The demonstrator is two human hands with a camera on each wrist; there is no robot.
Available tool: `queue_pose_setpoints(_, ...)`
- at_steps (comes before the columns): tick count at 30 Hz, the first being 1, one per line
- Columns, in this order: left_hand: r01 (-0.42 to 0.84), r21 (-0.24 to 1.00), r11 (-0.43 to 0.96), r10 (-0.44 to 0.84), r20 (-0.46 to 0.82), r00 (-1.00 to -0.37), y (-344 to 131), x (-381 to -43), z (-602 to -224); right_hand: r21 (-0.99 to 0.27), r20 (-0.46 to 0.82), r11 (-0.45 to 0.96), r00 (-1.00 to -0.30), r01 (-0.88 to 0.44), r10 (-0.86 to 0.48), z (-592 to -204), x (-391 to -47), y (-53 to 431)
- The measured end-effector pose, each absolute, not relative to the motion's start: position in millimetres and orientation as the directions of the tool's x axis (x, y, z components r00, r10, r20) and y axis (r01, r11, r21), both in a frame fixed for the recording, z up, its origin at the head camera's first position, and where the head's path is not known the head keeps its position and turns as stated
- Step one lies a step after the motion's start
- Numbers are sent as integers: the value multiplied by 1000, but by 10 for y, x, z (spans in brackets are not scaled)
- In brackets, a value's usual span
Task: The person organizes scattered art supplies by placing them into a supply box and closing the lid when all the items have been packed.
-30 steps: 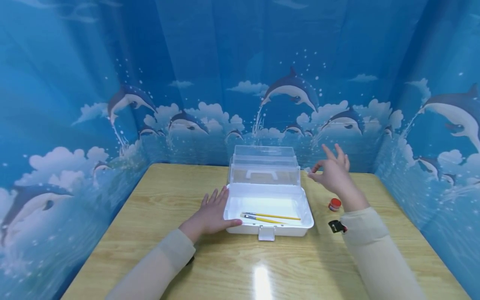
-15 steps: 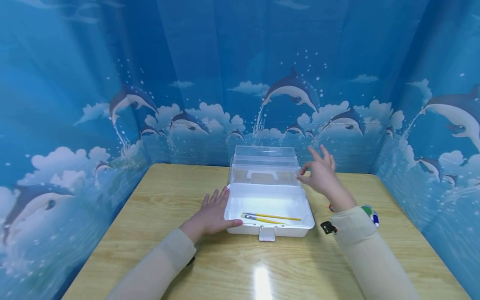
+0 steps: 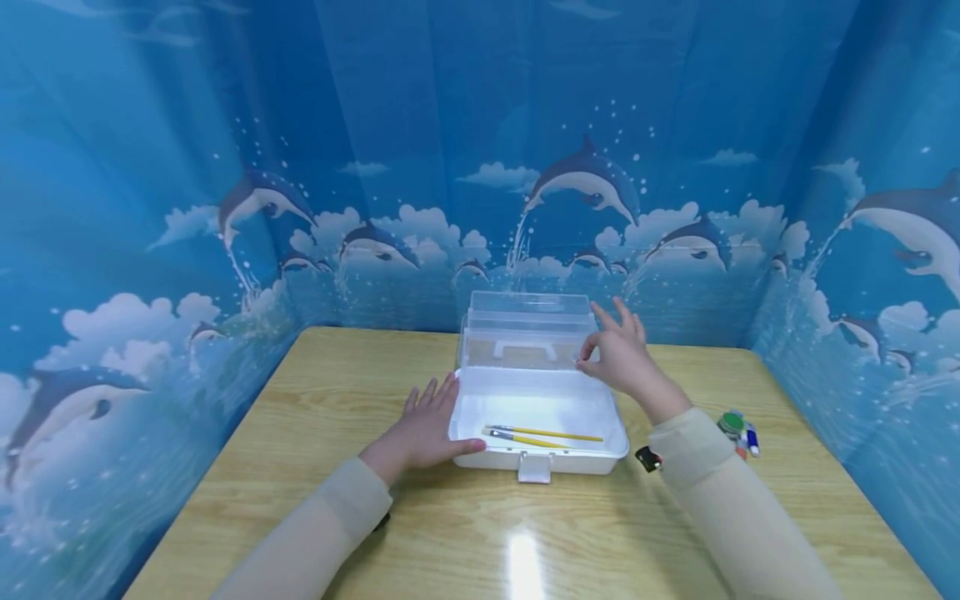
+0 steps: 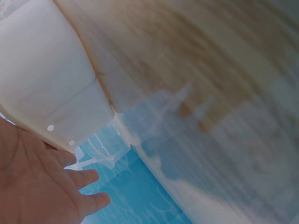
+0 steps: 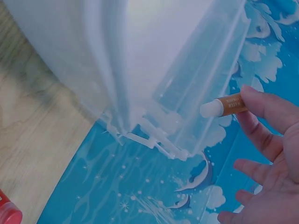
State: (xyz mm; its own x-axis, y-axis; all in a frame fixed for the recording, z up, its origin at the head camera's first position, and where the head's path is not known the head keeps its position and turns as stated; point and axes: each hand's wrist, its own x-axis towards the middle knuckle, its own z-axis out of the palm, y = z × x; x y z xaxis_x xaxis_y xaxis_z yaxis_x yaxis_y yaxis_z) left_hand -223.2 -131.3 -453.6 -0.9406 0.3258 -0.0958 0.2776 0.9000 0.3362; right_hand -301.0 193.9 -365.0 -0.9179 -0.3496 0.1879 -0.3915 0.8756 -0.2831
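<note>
A white plastic box [image 3: 573, 462] lies open, its clear lid [image 3: 528, 304] tipped back. Inside, two yellow-handled paintbrushes [image 3: 551, 432] lie near the front wall. My left hand [image 3: 420, 433] rests against the box's left side with straight fingers, thumb on the front rim. Over the box's right rear, my right hand [image 3: 622, 358] pinches a small paint tube [image 5: 231, 106] between thumb and index finger. The tube has a white cap and an orange-brown label, clear in the right wrist view but barely visible from the head. The other right fingers are spread.
Right of the box, beyond my right sleeve [image 3: 693, 446], stand a green-lidded jar [image 3: 731, 424] and a blue-and-white tube [image 3: 752, 439]. A red-capped container [image 5: 9, 212] shows at the right wrist view's corner. A dolphin-print curtain [image 3: 375, 167] surrounds the wooden table [image 3: 322, 400].
My right hand has moved left with the paint tube, from beside the box to over its right rear. The green-lidded jar has come into view. My left hand keeps its place.
</note>
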Motion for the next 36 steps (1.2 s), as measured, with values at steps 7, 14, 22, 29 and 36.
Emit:
queue_pose_setpoints(7, 278, 335, 901, 325, -93, -941, -1315, -2248, -4555, -226, 146, 884, -912, -408, -384, -3733, -3059, 1913)
queue_pose_setpoints(14, 278, 330, 902, 326, -98, -940, -1316, -2240, -4533, -182, 89, 879, -897, -441, -432, -3789, -3109, 1896)
queue_pose_setpoints(22, 294, 336, 895, 339, -81, -937, -1325, -2258, -4563, -166, 46, 874, -889, -456, -455, -3793, -3127, 1900)
queue_pose_setpoints(29, 283, 320, 904, 327, -92, -940, -1313, -2258, -4549, -159, 18, 874, -886, -460, -463, -3822, -3167, 1907)
queue_pose_setpoints(36, 288, 316, 904, 332, -94, -939, -1314, -2261, -4556, -149, 2, 869, -879, -472, -477, -3834, -3180, 1945)
